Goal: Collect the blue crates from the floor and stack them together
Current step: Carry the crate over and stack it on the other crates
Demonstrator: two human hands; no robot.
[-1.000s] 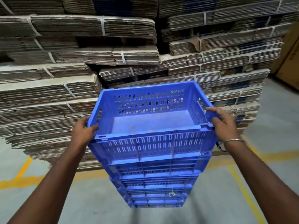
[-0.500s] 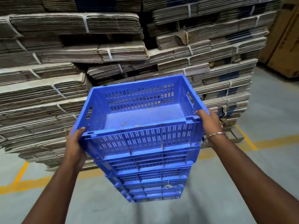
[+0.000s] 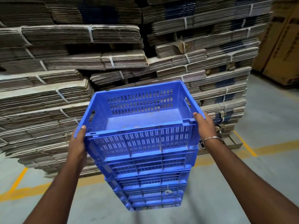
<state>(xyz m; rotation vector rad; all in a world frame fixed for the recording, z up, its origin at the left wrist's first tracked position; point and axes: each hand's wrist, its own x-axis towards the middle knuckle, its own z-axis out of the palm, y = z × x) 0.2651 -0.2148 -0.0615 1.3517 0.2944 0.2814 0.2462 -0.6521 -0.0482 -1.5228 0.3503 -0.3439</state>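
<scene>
The left hand [image 3: 77, 143] grips the near left corner of the top crate [image 3: 140, 120], thumb over the rim; the right hand [image 3: 204, 126] grips the near right corner likewise; the crate sits nested on the stack [image 3: 148, 183], above the floor [image 3: 267, 135]; cardboard bundles [image 3: 80, 62] rise behind.
</scene>
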